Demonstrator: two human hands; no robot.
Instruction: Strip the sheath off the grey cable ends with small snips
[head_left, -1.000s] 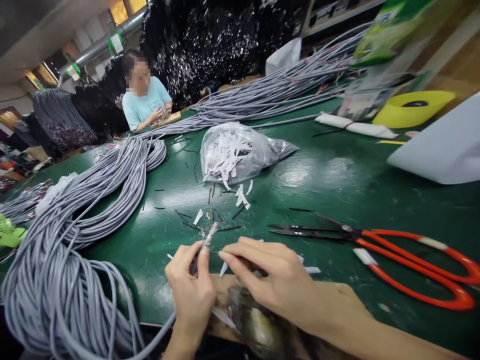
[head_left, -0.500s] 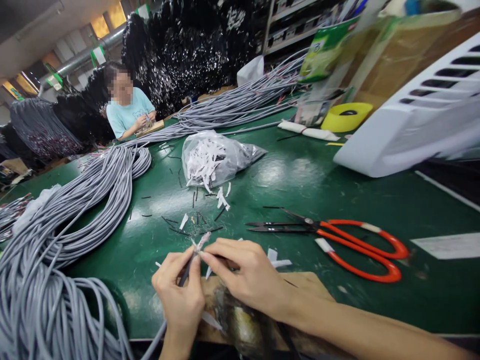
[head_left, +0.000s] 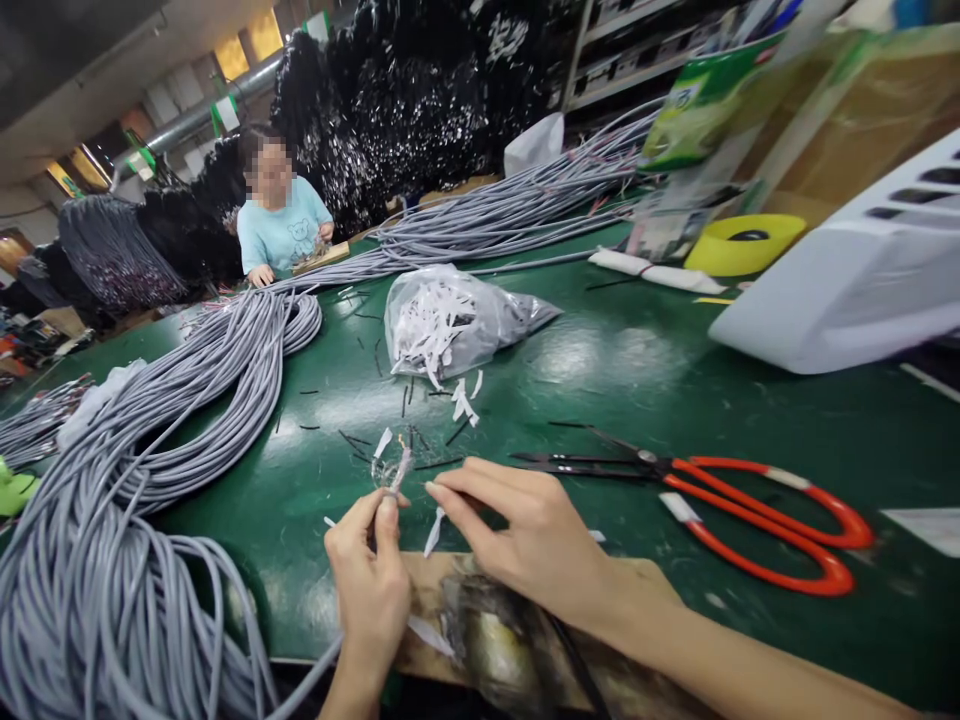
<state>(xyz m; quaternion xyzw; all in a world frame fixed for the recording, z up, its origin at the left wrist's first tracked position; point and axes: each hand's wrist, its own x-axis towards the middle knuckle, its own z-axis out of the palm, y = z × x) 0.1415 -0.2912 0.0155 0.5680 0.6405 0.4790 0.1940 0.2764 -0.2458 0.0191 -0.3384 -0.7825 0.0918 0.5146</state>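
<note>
My left hand (head_left: 371,575) is closed round the end of a grey cable (head_left: 395,475), whose stripped tip sticks up above my thumb and forefinger. My right hand (head_left: 525,535) sits just right of that tip, fingers curled, with a small white paper strip (head_left: 433,532) hanging beneath its forefinger. Both hands hover over a worn brown board (head_left: 525,640) at the near edge of the green table (head_left: 615,370). The cable runs down and left from my left hand.
Red-handled scissors (head_left: 705,490) lie to the right. A clear bag of white strips (head_left: 450,320) is ahead, loose strips and black offcuts around it. Thick grey cable bundles (head_left: 150,450) fill the left. A white appliance (head_left: 847,280) stands at right. Another person (head_left: 281,225) sits across the table.
My right hand has drawn slightly away from the cable tip and a white strip now hangs under its forefinger. The view has shifted a little. The scissors lie where they were.
</note>
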